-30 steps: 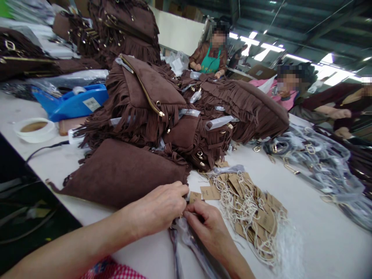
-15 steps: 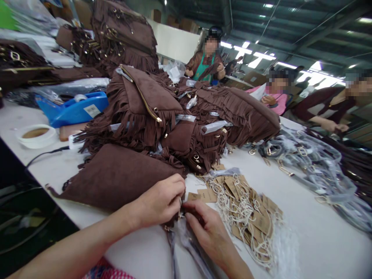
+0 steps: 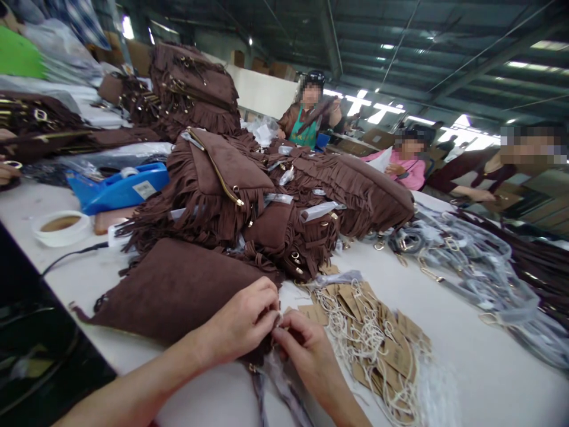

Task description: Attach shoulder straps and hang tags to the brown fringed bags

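Observation:
A brown suede bag (image 3: 173, 290) lies flat on the white table, its right end at my hands. My left hand (image 3: 249, 317) is closed in a pinch at that end, on something too small to make out. My right hand (image 3: 306, 350) meets it there, thumb and forefinger pinched together on something hidden between the fingertips. Below the fingers hangs a strap (image 3: 287, 388) wrapped in clear plastic. Just right of my hands lies a heap of brown card tags (image 3: 395, 356) with white strings.
Fringed brown bags (image 3: 231, 172) are piled behind. A blue tape dispenser (image 3: 118, 187) and a white tape roll (image 3: 61, 228) lie left. Plastic-wrapped straps (image 3: 466, 255) spread at right. Several people are beyond the table; someone's hand (image 3: 8, 172) shows at the left edge.
My right thumb and forefinger have come together beside my left fingertips. The view has shifted slightly. The person in the green apron has raised a brown piece.

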Demonstrator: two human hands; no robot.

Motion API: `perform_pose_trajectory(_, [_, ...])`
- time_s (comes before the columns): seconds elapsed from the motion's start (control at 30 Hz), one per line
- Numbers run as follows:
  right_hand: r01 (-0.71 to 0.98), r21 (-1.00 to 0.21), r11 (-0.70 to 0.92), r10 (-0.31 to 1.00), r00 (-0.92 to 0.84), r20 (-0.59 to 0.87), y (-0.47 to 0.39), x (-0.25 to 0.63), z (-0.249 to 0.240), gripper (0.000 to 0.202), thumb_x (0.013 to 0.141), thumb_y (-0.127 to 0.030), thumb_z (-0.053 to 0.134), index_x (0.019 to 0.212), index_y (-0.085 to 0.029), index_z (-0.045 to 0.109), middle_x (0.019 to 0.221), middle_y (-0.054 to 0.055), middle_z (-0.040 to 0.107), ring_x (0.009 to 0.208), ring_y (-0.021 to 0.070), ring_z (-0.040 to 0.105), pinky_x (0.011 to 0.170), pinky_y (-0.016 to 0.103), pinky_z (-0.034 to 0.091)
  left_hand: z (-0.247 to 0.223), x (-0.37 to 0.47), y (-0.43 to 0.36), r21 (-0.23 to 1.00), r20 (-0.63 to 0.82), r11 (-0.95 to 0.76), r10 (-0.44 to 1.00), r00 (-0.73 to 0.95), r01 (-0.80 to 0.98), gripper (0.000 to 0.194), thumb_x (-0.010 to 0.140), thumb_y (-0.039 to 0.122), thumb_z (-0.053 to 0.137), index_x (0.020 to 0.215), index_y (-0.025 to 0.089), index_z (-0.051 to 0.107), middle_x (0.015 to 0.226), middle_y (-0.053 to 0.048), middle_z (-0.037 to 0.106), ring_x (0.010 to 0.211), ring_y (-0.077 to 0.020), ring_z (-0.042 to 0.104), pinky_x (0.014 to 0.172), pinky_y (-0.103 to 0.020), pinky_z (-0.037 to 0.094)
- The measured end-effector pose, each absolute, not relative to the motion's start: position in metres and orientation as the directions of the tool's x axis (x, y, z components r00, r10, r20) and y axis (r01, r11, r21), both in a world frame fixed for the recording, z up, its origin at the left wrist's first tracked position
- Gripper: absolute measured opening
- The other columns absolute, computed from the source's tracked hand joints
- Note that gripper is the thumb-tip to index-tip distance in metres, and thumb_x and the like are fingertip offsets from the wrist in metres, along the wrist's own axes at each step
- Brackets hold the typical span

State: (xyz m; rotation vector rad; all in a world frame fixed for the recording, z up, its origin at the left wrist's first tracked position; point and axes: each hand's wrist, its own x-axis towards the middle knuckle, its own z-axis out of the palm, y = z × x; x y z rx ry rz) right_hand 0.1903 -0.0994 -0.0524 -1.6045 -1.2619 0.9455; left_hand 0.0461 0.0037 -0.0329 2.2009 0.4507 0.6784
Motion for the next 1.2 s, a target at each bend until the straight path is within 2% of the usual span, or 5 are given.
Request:
perform_pose_trajectory(0.17, [0.028,-0.985,-0.170,0.958,0.239,-0.159,-0.102,0.191,-0.059,0.029,0.078,-0.046,0.069,0.074,-0.018,0.064,0.061,-0.005,0.056,0.052,0.0103,0.051,0.055,0.023,0.040,-0.032,0.044,0.001,0.732,0.163,-0.645,0.480,0.862,0.221,0.016,0.082,0.005,0.053,0.070,0.014,0.060,0.084,-0.002,0.060,0.077,-0.0128,0.056,0.069,-0.021,0.044])
perform_pose_trajectory(0.5, [0.144,-0.987,-0.077,0.943,0.332,-0.025,-0.111,0.187,-0.068,0.019,0.083,-0.037,0.066,0.076,-0.020,0.068,0.062,-0.003,0.059,0.058,0.0130,0.055,0.059,0.023,0.044,-0.024,0.048,-0.002,0.692,0.011,-0.642,0.465,0.885,0.329,0.014,0.079,0.012,0.066,0.066,0.017,0.067,0.074,0.002,0.061,0.071,-0.0117,0.057,0.063,-0.020,0.038])
perform_pose_trajectory(0.83, [0.151,-0.983,-0.105,0.930,0.365,-0.043,-0.113,0.187,-0.070,0.020,0.082,-0.038,0.066,0.090,-0.019,0.067,0.064,-0.003,0.062,0.055,0.0129,0.057,0.055,0.023,0.045,-0.028,0.049,-0.007,0.692,0.076,-0.647,0.508,0.858,0.321,0.018,0.079,0.010,0.056,0.062,0.016,0.054,0.069,0.002,0.056,0.068,-0.0120,0.051,0.063,-0.022,0.034])
perform_pose_trajectory(1.0, [0.145,-0.981,-0.131,0.951,0.297,-0.083,-0.110,0.188,-0.070,0.022,0.083,-0.035,0.064,0.098,-0.020,0.063,0.067,-0.003,0.062,0.056,0.0131,0.059,0.054,0.023,0.045,-0.024,0.047,-0.003,0.794,0.049,-0.535,0.531,0.846,0.289,0.011,0.071,0.012,0.052,0.062,0.016,0.052,0.068,0.003,0.054,0.065,-0.0110,0.047,0.059,-0.021,0.032])
perform_pose_trajectory(1.2, [0.217,-0.976,-0.033,0.994,0.112,-0.009,-0.109,0.193,-0.060,0.018,0.091,-0.031,0.054,0.103,-0.020,0.062,0.085,0.000,0.066,0.075,0.0139,0.059,0.068,0.024,0.045,-0.019,0.046,0.012,0.937,-0.135,-0.233,0.444,0.886,0.260,0.009,0.070,0.022,0.051,0.069,0.015,0.057,0.064,0.004,0.051,0.064,-0.0118,0.045,0.057,-0.021,0.033])
